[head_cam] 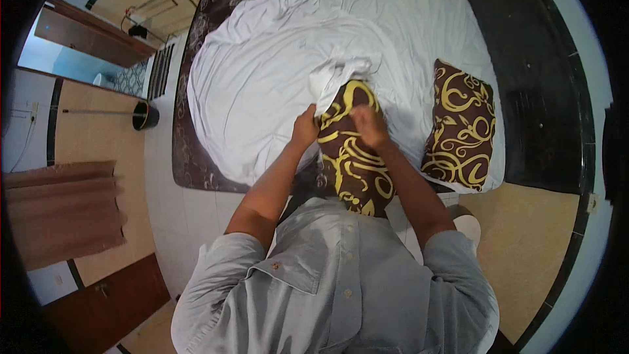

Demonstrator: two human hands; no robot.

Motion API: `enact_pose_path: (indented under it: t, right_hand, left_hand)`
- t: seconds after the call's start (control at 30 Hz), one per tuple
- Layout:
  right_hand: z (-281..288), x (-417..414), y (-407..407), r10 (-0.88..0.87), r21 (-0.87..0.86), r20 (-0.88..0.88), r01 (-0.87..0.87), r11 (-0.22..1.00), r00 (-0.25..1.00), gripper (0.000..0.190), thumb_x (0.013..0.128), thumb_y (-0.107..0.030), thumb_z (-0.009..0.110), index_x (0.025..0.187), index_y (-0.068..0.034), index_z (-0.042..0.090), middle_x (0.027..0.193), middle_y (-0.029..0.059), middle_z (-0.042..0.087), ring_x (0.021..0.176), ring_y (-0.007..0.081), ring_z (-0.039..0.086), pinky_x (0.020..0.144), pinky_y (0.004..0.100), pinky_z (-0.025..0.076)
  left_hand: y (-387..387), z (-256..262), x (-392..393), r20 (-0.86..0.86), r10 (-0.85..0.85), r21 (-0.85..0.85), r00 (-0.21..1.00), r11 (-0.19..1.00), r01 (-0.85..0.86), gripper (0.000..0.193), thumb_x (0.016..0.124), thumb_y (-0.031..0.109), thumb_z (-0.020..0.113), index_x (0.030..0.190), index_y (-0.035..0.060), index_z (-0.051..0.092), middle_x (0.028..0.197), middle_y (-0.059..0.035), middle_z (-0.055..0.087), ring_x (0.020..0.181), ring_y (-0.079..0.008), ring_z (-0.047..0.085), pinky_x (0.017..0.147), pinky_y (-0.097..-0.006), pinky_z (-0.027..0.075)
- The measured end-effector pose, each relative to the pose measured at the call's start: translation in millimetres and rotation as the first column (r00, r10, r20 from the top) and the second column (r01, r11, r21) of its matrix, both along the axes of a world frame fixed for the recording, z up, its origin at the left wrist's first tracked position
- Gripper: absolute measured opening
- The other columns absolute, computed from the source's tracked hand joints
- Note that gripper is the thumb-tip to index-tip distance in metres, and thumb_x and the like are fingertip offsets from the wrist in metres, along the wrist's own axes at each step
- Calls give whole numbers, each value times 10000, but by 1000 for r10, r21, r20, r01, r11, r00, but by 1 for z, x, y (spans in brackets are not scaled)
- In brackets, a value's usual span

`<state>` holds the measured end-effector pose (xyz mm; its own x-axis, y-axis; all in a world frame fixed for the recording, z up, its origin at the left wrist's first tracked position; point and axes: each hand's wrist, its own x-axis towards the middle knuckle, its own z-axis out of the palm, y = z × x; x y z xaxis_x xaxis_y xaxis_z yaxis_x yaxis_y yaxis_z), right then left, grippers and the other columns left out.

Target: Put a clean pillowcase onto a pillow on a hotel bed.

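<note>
A brown pillowcase with yellow scrolls (351, 157) stretches from near my shirt to the bed, and a white pillow or cloth (339, 76) shows at its far end. At its left edge, my left hand (306, 127) grips the brown fabric beside the white part. My right hand (369, 125) is over the patterned fabric near its far end, slightly blurred; whether its fingers hold the cloth is unclear. Under and around them spreads a rumpled white sheet (255, 83).
A matching pillow (462, 128) lies on the sheet at the right, beside a dark headboard (540, 93). The dark patterned mattress (184, 152) shows at the left edge. Farther left stand a black bin (146, 116) and a metal rack (172, 0). A white round object (468, 231) is near my right elbow.
</note>
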<state>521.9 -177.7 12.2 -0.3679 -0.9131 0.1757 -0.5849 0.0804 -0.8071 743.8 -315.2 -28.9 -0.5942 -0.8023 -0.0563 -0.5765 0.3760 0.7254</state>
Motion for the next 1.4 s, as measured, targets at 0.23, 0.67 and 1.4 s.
enact_pose_path:
  t: [0.23,0.67,1.4]
  right_hand:
    - [8,-36,-68,-102,-95,-144,89,991,984,555,970,-89,740,1506,-20,612,1473,228,663,1350,412,654,1151,462,532]
    - [44,-70,-59,187,103,53,-191,976,981,203,921,-65,774,1112,-26,716,1006,123,677,954,310,692,866,418,566]
    - [51,-87,10,162,65,-235,-151,986,958,227,987,-193,788,1058,-62,616,899,146,657,915,411,670,868,545,529]
  left_hand:
    - [13,25,-15,-187,-9,-220,982,975,-33,412,890,-54,716,1287,17,634,1090,-238,641,994,-475,673,873,-515,562]
    - [27,76,-55,-372,167,-137,913,963,-232,284,951,65,732,1232,44,696,1149,-207,728,1071,-460,703,920,-509,568]
    - [27,37,-47,-235,-70,-230,969,973,15,136,1045,70,619,1157,0,653,1103,-243,667,1075,-492,637,951,-544,527]
